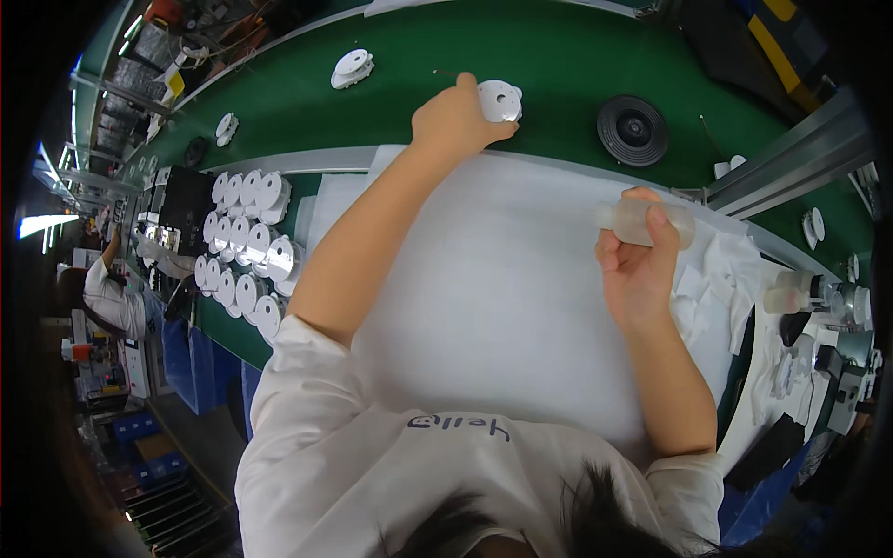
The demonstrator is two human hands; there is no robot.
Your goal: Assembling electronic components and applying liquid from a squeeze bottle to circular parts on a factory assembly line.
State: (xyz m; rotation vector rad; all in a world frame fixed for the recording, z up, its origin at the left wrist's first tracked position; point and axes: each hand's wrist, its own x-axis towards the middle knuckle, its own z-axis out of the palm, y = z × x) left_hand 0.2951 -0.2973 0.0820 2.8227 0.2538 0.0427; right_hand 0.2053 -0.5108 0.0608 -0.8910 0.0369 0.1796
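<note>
Stretched out over the green belt [549, 56], my left hand [448, 121] grips a white round plastic part [499, 100] by its side, with the thumb along the near edge. The part has a hole near its middle, and a thin wire sticks out by my fingers. Above the right side of the white work sheet [502, 279], my right hand [640, 265] is closed around a small translucent bottle [633, 223]. The bottle lies sideways in the fingers, its narrower end toward the left.
Rows of similar white parts [246, 242] stand at the left. More sit on the belt, near a black round disc [633, 130]. White cloths [716, 279], a metal post [791, 153] and several small bottles [791, 293] are at the right. Another person [116, 298] works far left.
</note>
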